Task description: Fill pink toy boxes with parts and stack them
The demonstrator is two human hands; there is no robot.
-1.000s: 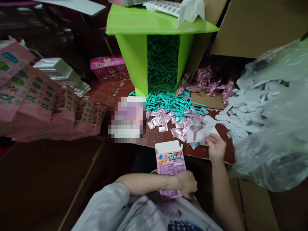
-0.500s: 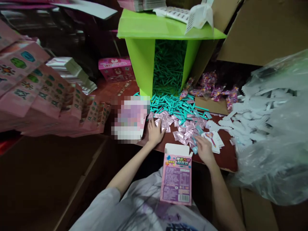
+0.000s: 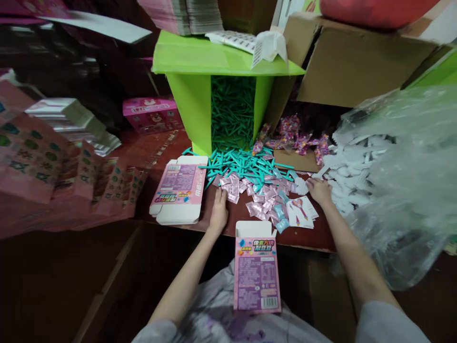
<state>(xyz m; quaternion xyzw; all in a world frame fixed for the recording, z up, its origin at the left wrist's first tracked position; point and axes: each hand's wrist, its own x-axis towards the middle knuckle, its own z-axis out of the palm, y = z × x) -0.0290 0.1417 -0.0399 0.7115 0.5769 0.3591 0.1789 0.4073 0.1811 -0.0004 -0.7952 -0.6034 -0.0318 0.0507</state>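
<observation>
1. Step in hand (judged): gathering small parts from the table (image 3: 319,237) by hand, with the pink-and-purple carton (image 3: 257,281) waiting on the lap, top flap raised, printed panel facing up. Contents not visible.
2. Right hand (image 3: 319,190): at the near edge of the white ribbed plastic pieces (image 3: 348,188), fingers bent. Cannot tell whether a piece is gripped; fingertips partly hidden.
3. Left hand (image 3: 219,212): fingers extended and close together, tips at the edge of the pink foil sachets (image 3: 254,208). No closed grip seen; underside of the hand hidden.
4. Next move (judged): calls for a thumb-and-finger pinch on one white piece, drawn clear of its neighbours. For the left, fingers need to curl around a single sachet.
5. Near the right hand: printed white cards (image 3: 301,212), overlapping, beside the blue sachets (image 3: 282,225).
6. Behind the sachets: teal plastic sticks (image 3: 243,164), spilling from the opening of the lime-green bin (image 3: 193,109). Some sticks lie against the sachets.
7. Left of the left hand: flattened cartons (image 3: 176,190) in a stack, one teal stick across the upper edge.
8. In the way: the clear plastic bag (image 3: 403,200) crowds the right forearm and partly covers the white pieces, which look tangled; likely to come away in clumps. Sachets overlap too, so doubles are possible.
</observation>
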